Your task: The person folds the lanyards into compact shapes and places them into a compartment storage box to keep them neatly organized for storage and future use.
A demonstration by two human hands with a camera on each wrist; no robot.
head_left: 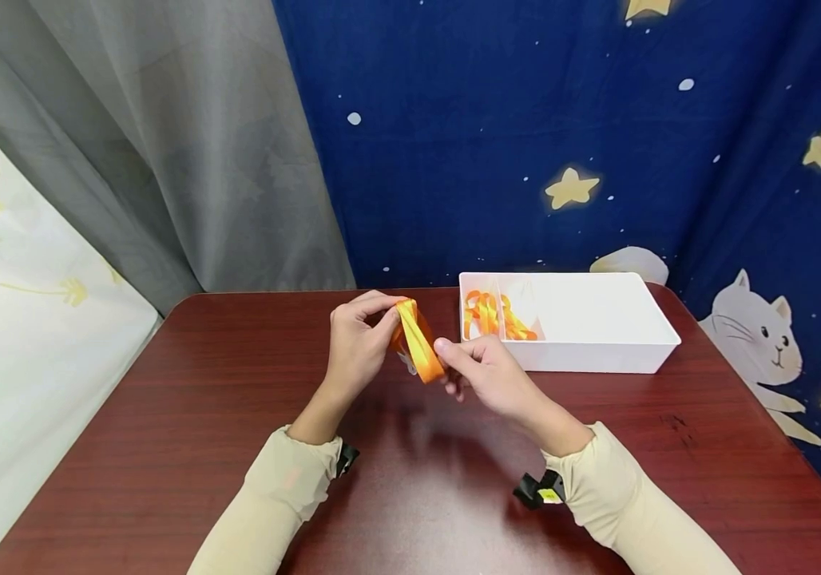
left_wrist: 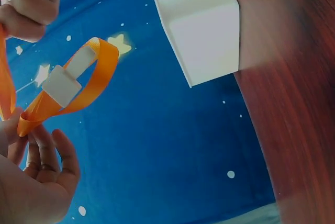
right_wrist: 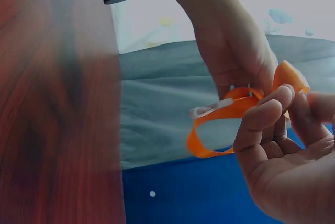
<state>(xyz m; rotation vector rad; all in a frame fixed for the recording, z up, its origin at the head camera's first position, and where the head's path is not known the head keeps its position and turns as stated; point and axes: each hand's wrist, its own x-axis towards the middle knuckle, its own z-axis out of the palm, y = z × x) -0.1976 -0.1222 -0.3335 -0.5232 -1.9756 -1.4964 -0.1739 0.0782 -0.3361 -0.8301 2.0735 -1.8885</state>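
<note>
Above the table, an orange ribbon lanyard (head_left: 419, 343) is folded into loops between my two hands. My left hand (head_left: 362, 335) pinches its upper end between thumb and fingers. At the lower right of the loop, my right hand (head_left: 489, 371) pinches the ribbon with thumb and forefinger. A white plastic clip (left_wrist: 62, 86) hangs on the lanyard, seen best in the left wrist view. The right wrist view shows the orange loop (right_wrist: 201, 148) dangling beyond the right fingers, which partly hide the left fingertips.
A white box (head_left: 597, 358) stands at the table's back right. Its left compartments hold more orange ribbons (head_left: 482, 311), and a white surface spans the rest. The dark red table (head_left: 238, 383) ends at a curtain (head_left: 454, 160) behind.
</note>
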